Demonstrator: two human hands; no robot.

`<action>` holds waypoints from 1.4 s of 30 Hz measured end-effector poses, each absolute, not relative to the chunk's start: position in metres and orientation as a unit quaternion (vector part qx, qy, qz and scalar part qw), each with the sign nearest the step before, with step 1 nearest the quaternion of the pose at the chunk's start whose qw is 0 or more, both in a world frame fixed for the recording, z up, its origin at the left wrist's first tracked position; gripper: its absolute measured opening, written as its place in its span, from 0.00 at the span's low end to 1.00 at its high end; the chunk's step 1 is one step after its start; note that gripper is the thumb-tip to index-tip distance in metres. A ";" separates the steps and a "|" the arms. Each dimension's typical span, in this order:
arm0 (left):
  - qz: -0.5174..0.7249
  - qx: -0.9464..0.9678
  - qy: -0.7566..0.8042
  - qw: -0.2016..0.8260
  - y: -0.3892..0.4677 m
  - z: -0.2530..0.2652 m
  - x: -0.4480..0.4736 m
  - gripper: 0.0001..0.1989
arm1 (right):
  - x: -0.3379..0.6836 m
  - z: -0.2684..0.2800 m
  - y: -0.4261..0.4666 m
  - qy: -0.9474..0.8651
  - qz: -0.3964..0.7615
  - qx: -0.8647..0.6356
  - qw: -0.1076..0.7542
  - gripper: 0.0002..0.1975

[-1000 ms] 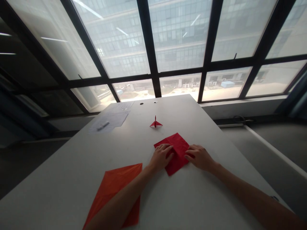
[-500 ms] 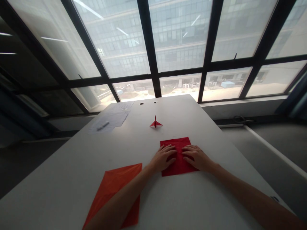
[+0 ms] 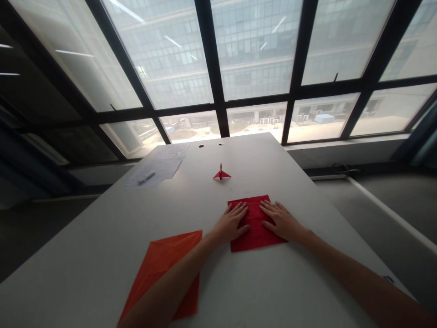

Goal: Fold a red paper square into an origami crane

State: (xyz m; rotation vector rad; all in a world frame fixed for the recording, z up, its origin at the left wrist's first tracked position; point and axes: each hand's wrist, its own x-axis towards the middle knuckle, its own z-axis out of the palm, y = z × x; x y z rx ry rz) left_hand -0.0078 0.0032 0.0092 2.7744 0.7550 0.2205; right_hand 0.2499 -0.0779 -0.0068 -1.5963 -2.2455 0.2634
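Note:
A square of red paper [image 3: 255, 224] lies flat on the white table [image 3: 273, 291], its edges parallel to the table's sides. My left hand [image 3: 232, 222] rests palm down on the paper's left part with fingers spread. My right hand [image 3: 282, 221] presses flat on its right part, fingers also apart. Neither hand grips anything. Beyond the paper stands a small folded red paper crane [image 3: 221, 174]. An orange-red sheet [image 3: 164, 273] lies near the front left, partly under my left forearm.
White printed sheets [image 3: 159, 166] with a small pale object [image 3: 146, 177] on them lie at the table's far left. Two round holes [image 3: 210, 146] sit near the far edge. Large dark-framed windows [image 3: 218, 68] rise behind. The floor drops away on both sides.
The red paper was turned from a diamond angle to square with the table. My hands then slid from its middle outward to its left and right parts, fingers spreading flat.

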 end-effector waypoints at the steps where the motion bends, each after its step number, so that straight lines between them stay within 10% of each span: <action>1: 0.075 0.954 0.259 0.130 0.004 0.009 -0.008 0.37 | 0.251 -0.007 -0.078 -0.797 0.095 -0.566 0.187 0.31; 42: 0.083 0.951 0.273 0.120 0.007 0.006 -0.008 0.38 | 0.251 -0.003 -0.078 -0.784 0.090 -0.582 0.193 0.30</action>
